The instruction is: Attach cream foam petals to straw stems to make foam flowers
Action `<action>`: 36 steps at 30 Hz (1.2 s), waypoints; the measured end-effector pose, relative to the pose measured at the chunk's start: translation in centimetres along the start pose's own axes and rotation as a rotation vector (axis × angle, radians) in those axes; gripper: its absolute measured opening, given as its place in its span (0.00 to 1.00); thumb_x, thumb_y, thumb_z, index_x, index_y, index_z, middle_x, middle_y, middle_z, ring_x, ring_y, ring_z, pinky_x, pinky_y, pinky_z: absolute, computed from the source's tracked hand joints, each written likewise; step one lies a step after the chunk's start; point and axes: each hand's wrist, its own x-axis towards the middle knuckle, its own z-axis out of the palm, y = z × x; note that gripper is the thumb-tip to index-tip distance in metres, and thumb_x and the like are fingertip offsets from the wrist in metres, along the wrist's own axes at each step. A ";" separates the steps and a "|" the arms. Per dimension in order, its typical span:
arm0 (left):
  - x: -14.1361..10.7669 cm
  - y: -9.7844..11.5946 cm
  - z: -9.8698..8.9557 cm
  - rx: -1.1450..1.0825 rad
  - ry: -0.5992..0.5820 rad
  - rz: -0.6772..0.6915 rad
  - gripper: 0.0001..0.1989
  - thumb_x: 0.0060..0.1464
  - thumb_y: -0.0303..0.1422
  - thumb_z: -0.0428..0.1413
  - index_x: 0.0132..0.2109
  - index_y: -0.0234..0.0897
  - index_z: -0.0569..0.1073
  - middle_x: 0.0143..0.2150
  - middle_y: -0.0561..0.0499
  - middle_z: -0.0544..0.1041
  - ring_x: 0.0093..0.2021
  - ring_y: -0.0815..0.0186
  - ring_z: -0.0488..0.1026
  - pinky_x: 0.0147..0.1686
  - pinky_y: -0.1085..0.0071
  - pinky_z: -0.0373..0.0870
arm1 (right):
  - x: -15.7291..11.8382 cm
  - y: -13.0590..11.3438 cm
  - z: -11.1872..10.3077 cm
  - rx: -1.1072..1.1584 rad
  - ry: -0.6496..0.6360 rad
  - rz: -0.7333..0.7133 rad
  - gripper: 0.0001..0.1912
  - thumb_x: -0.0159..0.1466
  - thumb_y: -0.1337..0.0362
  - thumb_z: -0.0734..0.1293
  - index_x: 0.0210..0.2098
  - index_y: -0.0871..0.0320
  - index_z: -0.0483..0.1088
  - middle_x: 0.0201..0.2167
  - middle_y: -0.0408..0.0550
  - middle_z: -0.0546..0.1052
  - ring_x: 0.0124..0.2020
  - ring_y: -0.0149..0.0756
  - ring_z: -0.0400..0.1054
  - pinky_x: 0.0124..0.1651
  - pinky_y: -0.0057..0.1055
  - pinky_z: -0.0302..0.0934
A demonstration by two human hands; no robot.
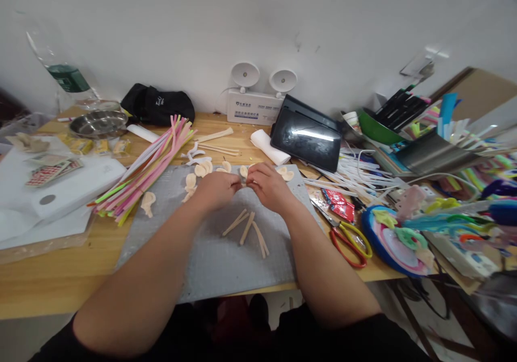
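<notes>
My left hand [221,189] and my right hand [269,187] meet over the grey cutting mat [226,270]. Fingers of both are pinched together, with a short beige pipe-cleaner piece [243,185] between them, mostly hidden by the fingertips. Just below lie short beige pipe-cleaner strips [247,228], fanned out on the mat. Cream-coloured petal-like fuzzy pieces [203,168] are set along the mat's far edge, and a single such piece [148,203] rests at its left side.
Left of the mat lies a bundle of pink and yellow pipe cleaners [157,165]. Red-and-yellow-handled scissors [347,238] are at its right edge, beside a blue-rimmed round tray [369,238]. Behind stand a black tablet-like device [307,138], an emergency light [252,106] and a metal dish [99,123].
</notes>
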 end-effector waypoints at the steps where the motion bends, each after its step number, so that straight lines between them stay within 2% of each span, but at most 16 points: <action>1: -0.1 -0.1 -0.1 -0.002 -0.026 0.011 0.09 0.45 0.34 0.50 0.23 0.40 0.73 0.23 0.51 0.73 0.26 0.66 0.66 0.25 0.73 0.53 | 0.0 0.0 -0.1 0.018 -0.014 -0.005 0.08 0.60 0.70 0.57 0.28 0.58 0.67 0.35 0.50 0.69 0.40 0.35 0.59 0.45 0.34 0.56; 4: -0.2 -0.1 -0.3 -0.083 -0.100 0.015 0.09 0.44 0.32 0.49 0.24 0.39 0.72 0.21 0.53 0.71 0.24 0.68 0.65 0.25 0.74 0.54 | -0.1 0.4 -0.4 0.070 -0.012 -0.008 0.06 0.58 0.70 0.59 0.28 0.58 0.67 0.35 0.49 0.69 0.39 0.35 0.60 0.44 0.33 0.56; 7: -0.1 0.2 -0.6 -0.189 -0.118 -0.062 0.10 0.45 0.34 0.48 0.24 0.37 0.72 0.18 0.54 0.69 0.22 0.70 0.65 0.25 0.74 0.55 | -0.2 0.8 -0.5 0.101 0.051 -0.029 0.06 0.58 0.69 0.61 0.28 0.58 0.68 0.33 0.48 0.70 0.38 0.34 0.62 0.42 0.33 0.58; 14: 0.0 0.6 -0.2 -0.441 -0.044 -0.262 0.09 0.44 0.35 0.50 0.22 0.35 0.69 0.14 0.56 0.64 0.18 0.73 0.60 0.21 0.75 0.56 | -0.3 0.8 0.2 0.001 0.196 -0.030 0.07 0.58 0.69 0.60 0.28 0.58 0.69 0.32 0.49 0.70 0.36 0.34 0.62 0.40 0.33 0.59; 21: 0.1 0.7 0.5 -0.514 0.042 -0.343 0.11 0.44 0.36 0.49 0.20 0.35 0.67 0.14 0.56 0.65 0.16 0.73 0.59 0.19 0.75 0.56 | -0.2 0.0 0.7 -0.069 0.201 -0.012 0.07 0.59 0.69 0.59 0.28 0.59 0.67 0.33 0.50 0.69 0.38 0.36 0.60 0.42 0.33 0.58; 25: 0.1 0.5 0.5 -0.329 -0.014 -0.273 0.10 0.43 0.34 0.49 0.20 0.35 0.68 0.15 0.55 0.66 0.17 0.72 0.60 0.20 0.75 0.54 | -0.1 -0.5 0.5 -0.097 0.108 -0.009 0.07 0.59 0.69 0.57 0.29 0.60 0.66 0.34 0.52 0.68 0.39 0.37 0.59 0.43 0.36 0.57; 28: -0.1 0.4 -0.1 -0.230 -0.155 -0.083 0.08 0.43 0.31 0.50 0.21 0.35 0.70 0.16 0.55 0.67 0.19 0.71 0.62 0.22 0.75 0.55 | 0.0 -0.5 -0.1 -0.009 0.016 -0.018 0.05 0.59 0.70 0.58 0.28 0.59 0.64 0.34 0.51 0.68 0.38 0.37 0.59 0.43 0.37 0.56; 30: -0.4 0.5 -0.8 -0.302 -0.271 0.053 0.07 0.44 0.30 0.50 0.23 0.35 0.71 0.18 0.55 0.68 0.21 0.72 0.63 0.24 0.76 0.56 | 0.0 -0.3 -0.5 0.167 -0.004 -0.010 0.04 0.58 0.69 0.60 0.27 0.58 0.63 0.32 0.49 0.68 0.38 0.35 0.60 0.43 0.35 0.56; 32: -0.7 0.7 -1.4 -0.454 -0.335 0.132 0.07 0.45 0.32 0.51 0.25 0.35 0.71 0.19 0.55 0.67 0.22 0.72 0.63 0.25 0.76 0.57 | 0.0 -0.1 -0.7 0.394 0.027 0.015 0.04 0.58 0.67 0.61 0.26 0.58 0.62 0.30 0.46 0.67 0.36 0.33 0.60 0.42 0.33 0.57; 34: -0.9 1.1 -1.6 -0.611 -0.264 0.151 0.09 0.47 0.35 0.51 0.25 0.34 0.70 0.20 0.55 0.67 0.23 0.72 0.63 0.26 0.76 0.58 | -0.1 0.1 -0.4 0.605 0.091 0.065 0.06 0.58 0.65 0.61 0.26 0.57 0.60 0.29 0.44 0.65 0.34 0.31 0.60 0.40 0.32 0.57; 36: -1.0 1.6 -1.2 -0.736 -0.066 0.122 0.10 0.48 0.36 0.51 0.25 0.34 0.69 0.20 0.55 0.66 0.24 0.72 0.62 0.27 0.75 0.58 | -0.1 0.0 0.4 0.750 0.167 0.147 0.06 0.59 0.63 0.60 0.26 0.57 0.59 0.28 0.43 0.64 0.32 0.30 0.60 0.37 0.30 0.57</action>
